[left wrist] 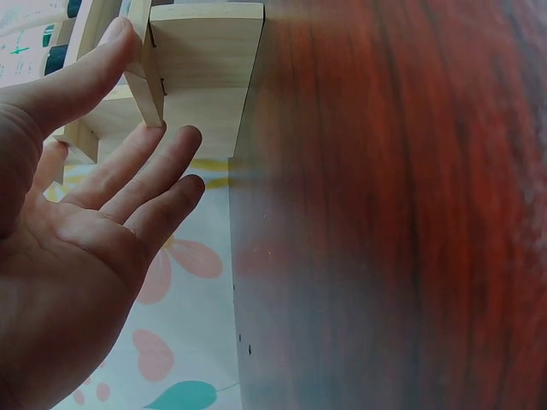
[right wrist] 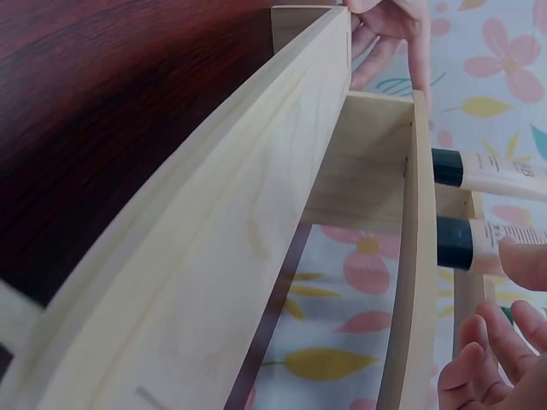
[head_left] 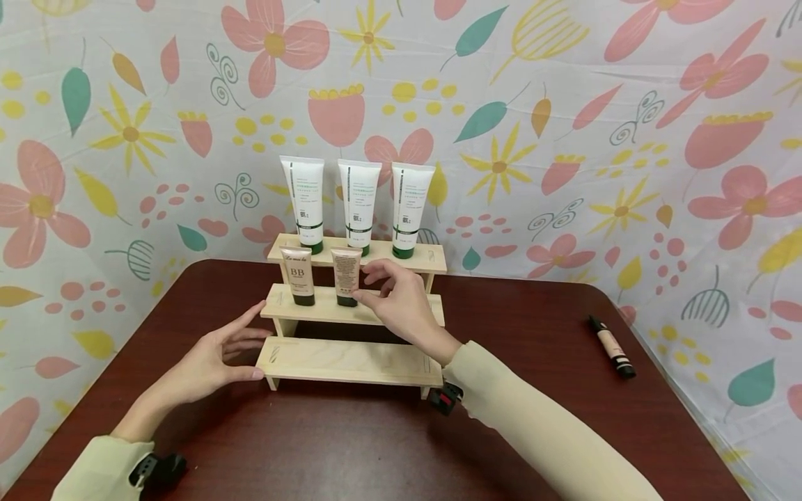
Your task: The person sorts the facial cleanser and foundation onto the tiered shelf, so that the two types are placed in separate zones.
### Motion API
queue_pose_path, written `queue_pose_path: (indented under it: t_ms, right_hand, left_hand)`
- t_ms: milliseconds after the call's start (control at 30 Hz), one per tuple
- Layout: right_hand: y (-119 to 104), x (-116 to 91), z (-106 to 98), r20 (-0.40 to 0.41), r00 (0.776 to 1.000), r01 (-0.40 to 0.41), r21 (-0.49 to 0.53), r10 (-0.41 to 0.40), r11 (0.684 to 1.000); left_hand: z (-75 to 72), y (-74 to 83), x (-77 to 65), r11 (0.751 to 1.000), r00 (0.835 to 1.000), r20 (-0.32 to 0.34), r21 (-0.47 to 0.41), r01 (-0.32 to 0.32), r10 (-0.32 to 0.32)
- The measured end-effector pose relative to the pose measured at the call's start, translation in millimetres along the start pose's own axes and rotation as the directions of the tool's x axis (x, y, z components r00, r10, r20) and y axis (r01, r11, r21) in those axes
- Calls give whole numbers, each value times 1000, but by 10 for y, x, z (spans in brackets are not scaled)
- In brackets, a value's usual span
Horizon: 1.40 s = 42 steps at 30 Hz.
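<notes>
A three-tier wooden stand (head_left: 351, 360) holds small beige BB cream tubes on its middle tier. The left BB cream tube (head_left: 299, 275) shows its front, while the second tube (head_left: 347, 275) shows a panel of small print. Both stand upright on black caps. My right hand (head_left: 401, 299) is just right of the second tube, thumb tip at its lower side and the other fingers loosely bent, apart from it in the right wrist view. At the stand's left end is my left hand (head_left: 209, 362), fingers extended, thumb by the bottom tier and fingertips by the middle tier.
White tubes with green caps, among them a right-hand one (head_left: 413, 209), stand on the top tier. Another beige tube with a black cap (head_left: 610, 346) lies on the dark red-brown table (head_left: 532, 334) at the right. A floral cloth (head_left: 501, 104) hangs behind.
</notes>
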State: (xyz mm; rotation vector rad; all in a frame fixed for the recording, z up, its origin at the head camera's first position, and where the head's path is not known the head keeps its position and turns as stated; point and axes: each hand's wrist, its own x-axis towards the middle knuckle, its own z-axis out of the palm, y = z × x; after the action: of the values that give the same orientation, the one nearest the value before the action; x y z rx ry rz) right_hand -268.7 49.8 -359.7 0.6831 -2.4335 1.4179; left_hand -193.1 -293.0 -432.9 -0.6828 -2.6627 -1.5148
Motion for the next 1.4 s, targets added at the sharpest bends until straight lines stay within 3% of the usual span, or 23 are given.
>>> queue_pose_path:
  t_ms: [633, 967, 1400]
  right_hand:
    - [112, -343, -500, -28, 1000, -1, -56, -1, 998]
    - [268, -568, -866, -75, 995, 60, -115, -69, 992]
    - [522, -877, -1439, -87, 996, 8, -252, -31, 968]
  left_hand:
    - [14, -15, -2, 1000, 1000, -7, 11, -4, 4]
    - [8, -26, -5, 1000, 1000, -8, 8, 5, -5]
    - [0, 3, -3, 1000, 1000, 0, -12, 3, -3]
